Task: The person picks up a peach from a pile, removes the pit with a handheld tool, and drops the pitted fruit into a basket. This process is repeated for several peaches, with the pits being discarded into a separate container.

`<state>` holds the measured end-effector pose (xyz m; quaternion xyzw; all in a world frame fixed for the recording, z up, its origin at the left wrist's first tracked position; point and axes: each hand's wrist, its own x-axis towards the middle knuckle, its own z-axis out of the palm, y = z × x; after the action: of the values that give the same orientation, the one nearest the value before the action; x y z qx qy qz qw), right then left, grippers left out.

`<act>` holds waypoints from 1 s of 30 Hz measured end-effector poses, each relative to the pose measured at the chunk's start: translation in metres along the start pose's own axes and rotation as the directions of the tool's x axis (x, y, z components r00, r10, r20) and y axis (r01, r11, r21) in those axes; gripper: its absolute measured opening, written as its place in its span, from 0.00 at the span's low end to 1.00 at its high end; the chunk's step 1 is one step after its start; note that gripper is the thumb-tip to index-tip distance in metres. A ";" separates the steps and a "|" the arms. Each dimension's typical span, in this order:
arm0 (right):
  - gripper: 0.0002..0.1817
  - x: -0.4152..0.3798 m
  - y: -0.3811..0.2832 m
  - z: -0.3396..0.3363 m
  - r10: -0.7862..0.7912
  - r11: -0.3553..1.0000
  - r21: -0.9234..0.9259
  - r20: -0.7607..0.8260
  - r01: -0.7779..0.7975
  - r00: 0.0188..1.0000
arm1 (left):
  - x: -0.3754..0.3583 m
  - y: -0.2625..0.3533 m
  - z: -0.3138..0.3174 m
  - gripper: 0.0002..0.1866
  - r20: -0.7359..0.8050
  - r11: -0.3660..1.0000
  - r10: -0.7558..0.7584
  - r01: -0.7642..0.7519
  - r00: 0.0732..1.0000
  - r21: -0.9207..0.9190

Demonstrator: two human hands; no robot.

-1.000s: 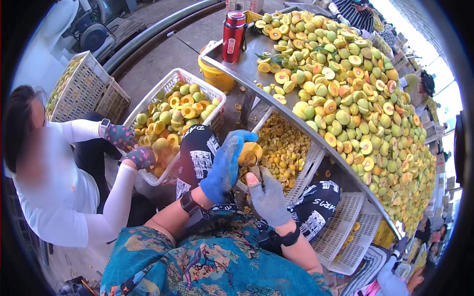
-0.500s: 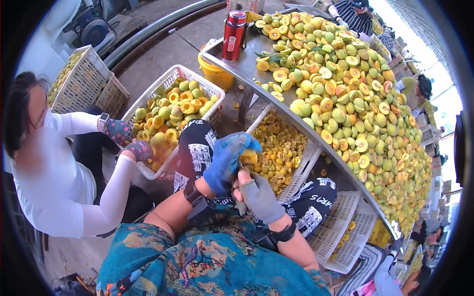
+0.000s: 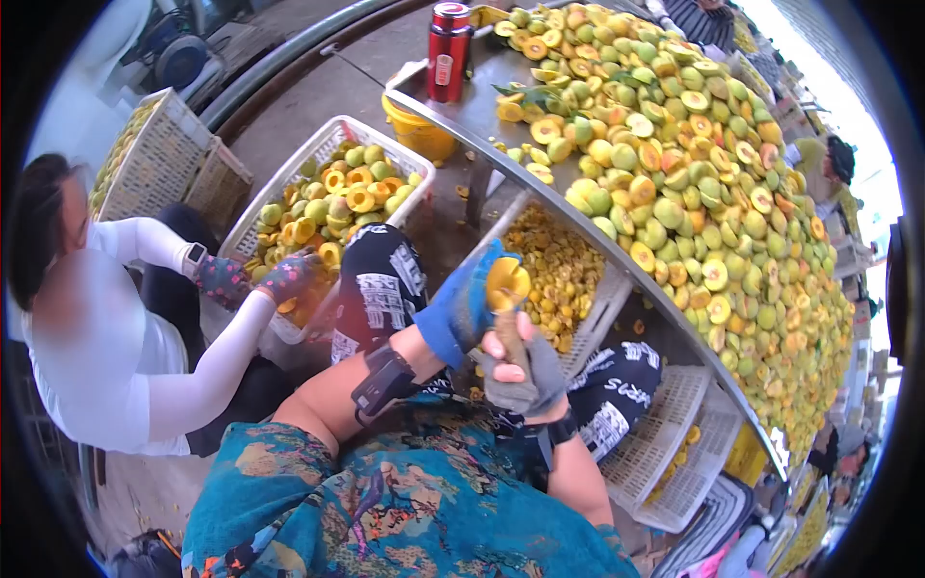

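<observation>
My left hand, in a blue glove, grips a halved yellow peach with its cut face turned up. My right hand, in a grey glove with bare fingertips, is wrapped round a brown-handled tool. The tool's upper end meets the hollow of the peach half; its working tip is hard to make out. Beneath both hands is a white crate with small yellow fruit pieces in it.
A metal table bears a big heap of peach halves and a red flask. To the left, a co-worker in patterned gloves reaches into a crate of halves. A yellow bucket and stacked crates stand nearby.
Both hands have risen slightly and turned, so the peach half's cut face and the tool's handle now show. The co-worker's hands have shifted within their crate.
</observation>
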<state>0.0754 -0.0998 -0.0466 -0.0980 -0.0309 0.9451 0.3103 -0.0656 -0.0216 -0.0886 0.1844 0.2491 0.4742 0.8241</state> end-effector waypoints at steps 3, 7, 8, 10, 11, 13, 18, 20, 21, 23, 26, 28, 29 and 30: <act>0.30 -0.009 -0.011 -0.021 -0.135 0.990 0.065 0.197 0.124 0.971 | 0.003 0.003 -0.013 0.20 0.309 0.287 0.572 -0.538 0.760 0.793; 0.33 -0.036 -0.034 -0.003 -0.458 0.818 -0.445 -0.123 0.363 0.881 | 0.040 0.065 -0.065 0.15 0.276 -0.091 0.906 -0.489 0.321 0.867; 0.33 -0.037 -0.038 -0.007 -0.519 0.775 -0.508 -0.173 0.376 0.837 | 0.011 0.111 -0.027 0.13 -0.215 0.483 0.772 -0.333 0.597 0.810; 0.32 -0.035 -0.049 -0.011 -0.543 0.742 -0.577 -0.221 0.341 0.810 | 0.001 0.164 -0.037 0.11 -0.101 0.305 0.834 -0.302 0.542 0.903; 0.31 -0.034 -0.053 -0.013 -0.571 0.705 -0.646 -0.271 0.293 0.775 | -0.007 0.187 -0.043 0.12 -0.034 0.091 0.849 -0.081 0.527 0.993; 0.29 -0.029 -0.058 -0.024 -0.602 0.704 -0.628 -0.279 0.332 0.748 | -0.011 0.220 -0.076 0.10 0.193 -0.228 0.905 0.051 0.379 0.972; 0.20 -0.023 -0.070 -0.034 -0.675 0.666 -0.690 -0.397 0.283 0.622 | 0.022 0.224 -0.033 0.08 0.352 -0.363 0.824 -0.063 0.444 0.930; 0.20 -0.019 -0.075 -0.042 -0.699 0.647 -0.715 -0.418 0.265 0.580 | 0.066 0.185 0.000 0.11 0.262 -0.111 0.747 -0.274 0.611 0.955; 0.19 -0.018 -0.077 -0.045 -0.708 0.626 -0.750 -0.432 0.213 0.559 | 0.084 0.165 0.027 0.12 0.290 -0.029 0.619 -0.348 0.730 0.937; 0.18 -0.019 -0.081 -0.045 -0.722 0.603 -0.781 -0.448 0.164 0.527 | 0.144 0.130 0.040 0.11 0.522 -0.379 0.379 -0.386 0.764 0.841; 0.16 -0.022 -0.082 -0.035 -0.677 0.584 -0.812 -0.476 0.016 0.561 | 0.212 0.096 0.056 0.18 0.304 -0.712 0.063 -0.171 0.951 0.681; 0.17 -0.023 -0.081 -0.041 -0.674 0.551 -0.834 -0.450 -0.007 0.585 | 0.240 0.084 0.070 0.20 0.048 -0.809 -0.013 -0.039 0.999 0.587; 0.18 -0.023 -0.081 -0.042 -0.663 0.516 -0.856 -0.423 -0.033 0.618 | 0.244 0.083 0.082 0.21 -0.124 -0.857 -0.068 0.005 0.990 0.514; 0.21 -0.024 -0.080 -0.040 -0.658 0.514 -0.857 -0.420 -0.035 0.626 | 0.247 0.079 0.078 0.21 -0.120 -0.859 -0.073 -0.001 0.990 0.512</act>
<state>0.1489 -0.0501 -0.0722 -0.5731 -0.3505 0.6244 0.3985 0.0311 0.2267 -0.0413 0.8335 0.5188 -0.1732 0.0779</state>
